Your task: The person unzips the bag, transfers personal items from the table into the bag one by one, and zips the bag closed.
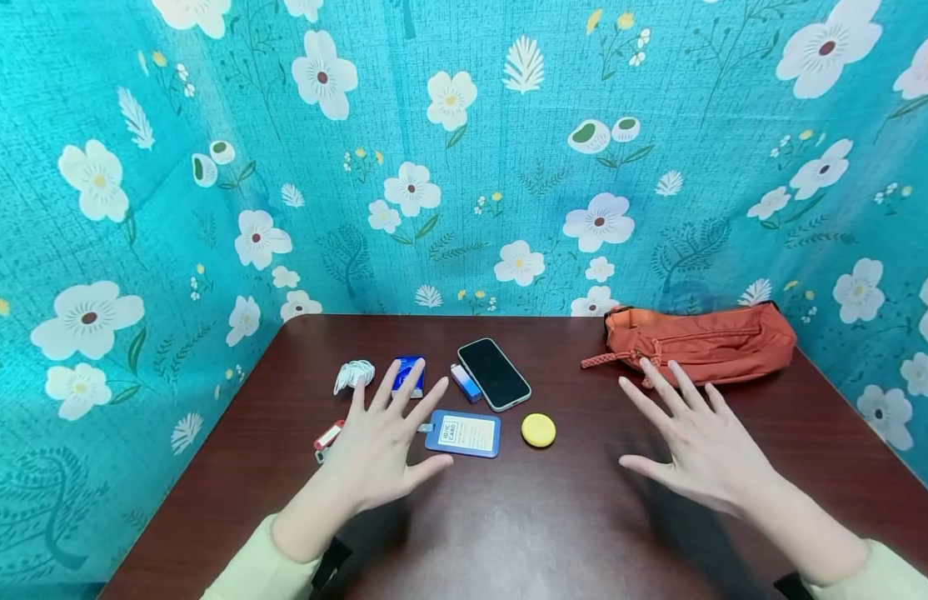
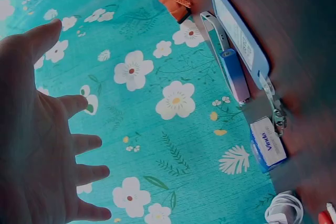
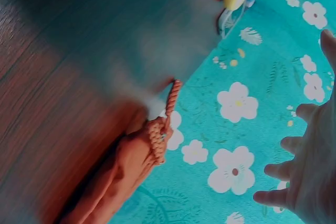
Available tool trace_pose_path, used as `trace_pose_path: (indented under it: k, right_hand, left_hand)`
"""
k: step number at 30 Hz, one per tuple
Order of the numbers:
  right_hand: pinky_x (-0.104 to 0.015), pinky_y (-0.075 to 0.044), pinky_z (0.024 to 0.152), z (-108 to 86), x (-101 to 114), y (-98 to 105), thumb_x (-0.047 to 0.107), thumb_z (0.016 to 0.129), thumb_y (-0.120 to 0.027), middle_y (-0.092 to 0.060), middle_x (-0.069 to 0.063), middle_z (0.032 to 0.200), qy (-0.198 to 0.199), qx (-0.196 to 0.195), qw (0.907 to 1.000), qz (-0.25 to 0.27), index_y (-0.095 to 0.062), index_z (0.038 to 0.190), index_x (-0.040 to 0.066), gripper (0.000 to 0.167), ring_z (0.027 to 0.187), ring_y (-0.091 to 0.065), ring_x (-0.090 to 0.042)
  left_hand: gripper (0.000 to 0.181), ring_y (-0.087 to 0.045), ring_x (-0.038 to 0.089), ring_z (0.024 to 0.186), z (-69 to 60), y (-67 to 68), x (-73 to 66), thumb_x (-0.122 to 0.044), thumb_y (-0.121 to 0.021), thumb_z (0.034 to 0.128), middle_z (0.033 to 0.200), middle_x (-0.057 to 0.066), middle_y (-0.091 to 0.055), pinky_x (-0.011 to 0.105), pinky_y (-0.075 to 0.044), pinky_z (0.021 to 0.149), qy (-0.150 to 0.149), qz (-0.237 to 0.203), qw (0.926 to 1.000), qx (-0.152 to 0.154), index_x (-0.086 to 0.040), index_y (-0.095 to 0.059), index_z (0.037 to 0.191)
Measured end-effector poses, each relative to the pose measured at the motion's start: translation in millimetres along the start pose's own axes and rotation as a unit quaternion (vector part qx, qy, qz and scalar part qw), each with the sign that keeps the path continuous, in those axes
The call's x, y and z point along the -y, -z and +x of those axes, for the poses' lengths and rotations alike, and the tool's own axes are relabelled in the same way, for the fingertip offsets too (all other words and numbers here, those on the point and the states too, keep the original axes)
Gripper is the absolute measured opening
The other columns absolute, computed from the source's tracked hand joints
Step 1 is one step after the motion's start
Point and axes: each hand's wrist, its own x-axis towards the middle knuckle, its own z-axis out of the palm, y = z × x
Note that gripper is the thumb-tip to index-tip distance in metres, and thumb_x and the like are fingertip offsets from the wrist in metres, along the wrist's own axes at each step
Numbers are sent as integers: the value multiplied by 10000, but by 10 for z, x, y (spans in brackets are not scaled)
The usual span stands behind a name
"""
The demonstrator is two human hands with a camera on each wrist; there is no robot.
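Both hands are spread above the table, palms down, holding nothing. My left hand (image 1: pixel 377 450) hovers beside a blue-framed ID card (image 1: pixel 462 434), with a red item (image 1: pixel 329 435) partly behind the wrist. Beyond its fingers are a white coiled cable (image 1: pixel 355 376) and a blue Vinda pack (image 1: pixel 409 375) (image 2: pixel 269 142). A blue and white stick (image 1: pixel 466 382) lies against a phone (image 1: pixel 494 373); a round yellow case (image 1: pixel 539 430) is nearer. My right hand (image 1: pixel 707 454) is in front of an orange-red pouch (image 1: pixel 704 340) (image 3: pixel 118 177), whose braided pull points left.
The dark brown table (image 1: pixel 539 533) reaches back to a turquoise floral curtain (image 1: pixel 449 192), which also hangs along the left and right sides. The pouch lies at the table's back right, and the small items are grouped from the left to the middle.
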Motion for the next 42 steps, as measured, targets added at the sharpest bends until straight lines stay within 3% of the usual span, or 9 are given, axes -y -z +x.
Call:
trace_pose_path:
  k: [9, 18, 32, 37, 42]
  right_hand:
    - [-700, -255, 972, 66, -208, -110, 723, 809, -574, -169, -97, 1599, -91, 196, 9998, -14, -264, 1544, 223, 942, 1415, -194, -402]
    - [-691, -267, 978, 158, -470, -225, 721, 812, -573, -226, -121, 1578, -159, 357, 9992, 12, -287, 1535, 201, 935, 1362, -275, -450]
    - [-719, -227, 990, 348, -1030, -384, 675, 856, -560, -211, -189, 1565, -312, 889, 9955, 20, -196, 1557, 178, 933, 1356, -249, -480]
    - [-713, -234, 993, 417, -1184, -428, 674, 867, -544, -232, -226, 1544, -299, 1103, 9934, 0, -224, 1543, 131, 924, 1347, -246, -500]
    - [-715, -214, 1002, 485, -1302, -468, 678, 872, -531, -226, -257, 1534, -364, 1345, 9902, 71, -235, 1532, 87, 934, 1347, -225, -511]
  left_hand:
    - [885, -138, 365, 1443, 12, -84, 37, -753, -465, 824, 1590, 92, -208, 707, -204, 1021, -9, 45, 10000, -28, -287, -256, 1548]
    - [886, -106, 348, 1451, 51, -183, 83, -736, -488, 829, 1594, 92, -199, 712, -185, 1026, 115, -46, 9998, 132, -285, -244, 1551]
    - [883, -92, 350, 1456, 115, -328, 149, -709, -516, 836, 1599, 93, -184, 706, -162, 1038, 130, -159, 9997, 166, -267, -246, 1552]
    - [888, -72, 342, 1460, 132, -360, 166, -748, -440, 845, 1606, 82, -158, 698, -158, 1045, 152, -124, 9993, 307, -282, -199, 1561]
    - [889, -84, 357, 1456, 161, -390, 173, -738, -454, 845, 1604, 89, -162, 693, -137, 1054, 139, -165, 9992, 346, -279, -196, 1562]
